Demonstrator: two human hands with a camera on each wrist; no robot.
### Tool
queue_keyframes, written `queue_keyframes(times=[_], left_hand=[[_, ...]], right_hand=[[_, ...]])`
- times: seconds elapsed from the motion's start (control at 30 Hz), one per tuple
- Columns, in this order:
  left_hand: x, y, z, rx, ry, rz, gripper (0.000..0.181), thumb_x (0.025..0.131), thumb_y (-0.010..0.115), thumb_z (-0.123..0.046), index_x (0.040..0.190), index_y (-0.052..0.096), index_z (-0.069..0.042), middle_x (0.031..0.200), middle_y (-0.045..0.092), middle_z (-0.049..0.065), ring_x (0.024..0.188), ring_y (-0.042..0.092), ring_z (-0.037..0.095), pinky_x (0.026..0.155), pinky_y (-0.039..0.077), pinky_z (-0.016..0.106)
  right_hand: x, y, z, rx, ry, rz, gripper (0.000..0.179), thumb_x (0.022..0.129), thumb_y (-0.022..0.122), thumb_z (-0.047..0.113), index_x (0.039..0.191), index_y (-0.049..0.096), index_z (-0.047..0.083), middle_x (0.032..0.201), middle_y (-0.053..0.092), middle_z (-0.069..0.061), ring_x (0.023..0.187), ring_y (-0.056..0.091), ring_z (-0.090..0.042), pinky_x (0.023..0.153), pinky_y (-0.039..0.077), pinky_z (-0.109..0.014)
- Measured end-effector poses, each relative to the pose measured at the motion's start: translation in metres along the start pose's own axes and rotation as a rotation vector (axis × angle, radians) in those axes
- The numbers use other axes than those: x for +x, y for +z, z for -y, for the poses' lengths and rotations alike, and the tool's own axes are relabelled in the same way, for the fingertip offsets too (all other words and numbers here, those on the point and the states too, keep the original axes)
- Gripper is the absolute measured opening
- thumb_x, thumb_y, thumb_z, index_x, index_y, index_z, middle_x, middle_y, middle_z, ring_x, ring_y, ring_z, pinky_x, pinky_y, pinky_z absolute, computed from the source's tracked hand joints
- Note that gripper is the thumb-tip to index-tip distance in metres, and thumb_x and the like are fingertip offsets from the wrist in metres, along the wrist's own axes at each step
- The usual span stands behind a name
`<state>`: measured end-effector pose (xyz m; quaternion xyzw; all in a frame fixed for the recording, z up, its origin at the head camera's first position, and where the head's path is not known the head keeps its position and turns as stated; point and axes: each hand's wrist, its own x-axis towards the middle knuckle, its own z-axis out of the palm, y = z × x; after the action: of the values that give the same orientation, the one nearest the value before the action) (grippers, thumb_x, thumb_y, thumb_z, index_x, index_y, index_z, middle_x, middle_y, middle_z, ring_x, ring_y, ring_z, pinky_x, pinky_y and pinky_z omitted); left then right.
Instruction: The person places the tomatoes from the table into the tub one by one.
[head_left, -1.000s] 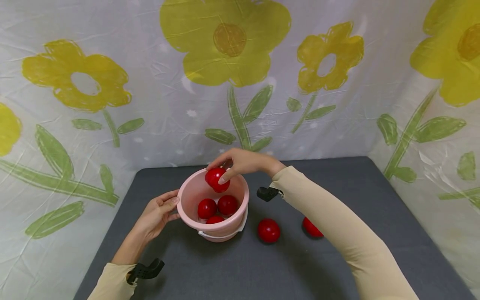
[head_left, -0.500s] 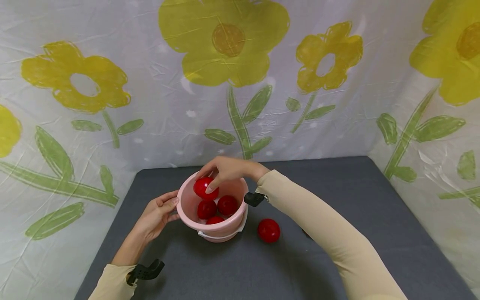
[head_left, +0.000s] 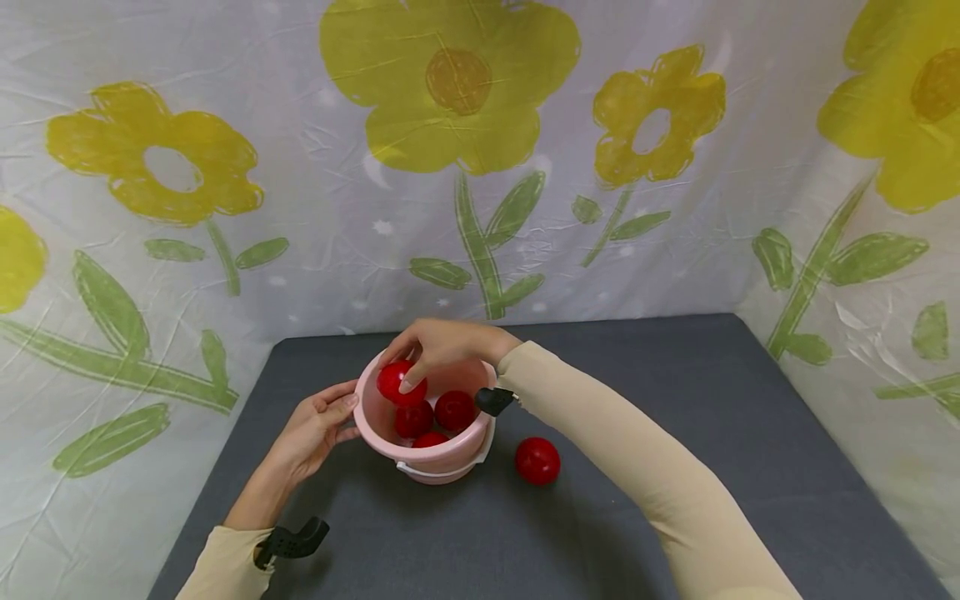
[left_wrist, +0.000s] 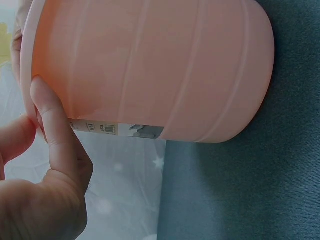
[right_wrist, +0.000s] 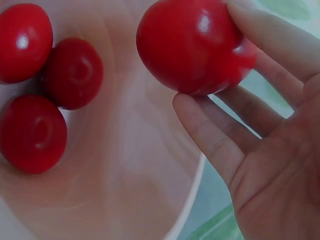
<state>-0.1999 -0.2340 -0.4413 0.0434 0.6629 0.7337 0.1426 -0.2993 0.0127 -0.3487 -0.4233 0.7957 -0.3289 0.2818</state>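
A pink bucket [head_left: 442, 461] with a white handle stands on the table, its mouth tipped slightly toward me. At its left rim, my left hand [head_left: 311, 433] pinches the edge between thumb and fingers; the left wrist view shows the same grip beside the ribbed wall [left_wrist: 150, 65]. My right hand [head_left: 444, 343] reaches over the far rim and holds a glossy red ball [head_left: 393, 385] within the mouth. In the right wrist view that ball [right_wrist: 192, 47] sits between thumb and fingertips. Three more red balls [head_left: 455, 411] lie at the bottom of the bucket.
Another red ball [head_left: 537, 461] rests on the dark grey table [head_left: 480, 542], right of the bucket. My right sleeve [head_left: 622, 450] crosses the table's right side. A white cloth with yellow flowers [head_left: 300, 167] hangs behind and at both sides.
My right hand has moved left and a little lower into the bucket with its red ball. A second ball on the table has become hidden behind the right sleeve. My left hand stays still.
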Motion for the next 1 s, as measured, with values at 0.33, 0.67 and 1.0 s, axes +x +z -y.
queue_keyframes(times=[0.33,0.67,1.0], left_hand=[[0.001,0.001,-0.001,0.011,-0.007,-0.012,0.059,0.103,0.052,-0.016,0.148,0.025,0.010,0.114,0.067,-0.014,0.096,0.068,0.002,0.078,0.060,0.021],[0.001,0.001,-0.001,0.021,-0.013,-0.012,0.059,0.103,0.052,-0.017,0.149,0.025,0.009,0.116,0.066,-0.014,0.099,0.067,0.004,0.079,0.060,0.021],[0.000,0.002,-0.001,0.005,-0.002,-0.008,0.061,0.103,0.052,-0.016,0.149,0.023,0.011,0.115,0.066,-0.014,0.099,0.067,0.003,0.078,0.060,0.021]], right_hand=[[0.001,0.006,0.002,0.089,0.041,0.021,0.048,0.088,0.075,0.019,0.134,0.063,0.018,0.129,0.067,-0.004,0.113,0.062,-0.016,0.097,0.057,-0.038],[0.000,0.000,-0.003,0.025,-0.013,0.012,0.046,0.090,0.072,0.021,0.134,0.062,0.014,0.134,0.065,-0.011,0.121,0.061,-0.024,0.100,0.055,-0.032],[-0.017,-0.014,-0.013,-0.022,-0.109,-0.018,0.046,0.090,0.072,0.016,0.134,0.062,0.007,0.134,0.065,-0.011,0.123,0.062,-0.027,0.105,0.051,-0.030]])
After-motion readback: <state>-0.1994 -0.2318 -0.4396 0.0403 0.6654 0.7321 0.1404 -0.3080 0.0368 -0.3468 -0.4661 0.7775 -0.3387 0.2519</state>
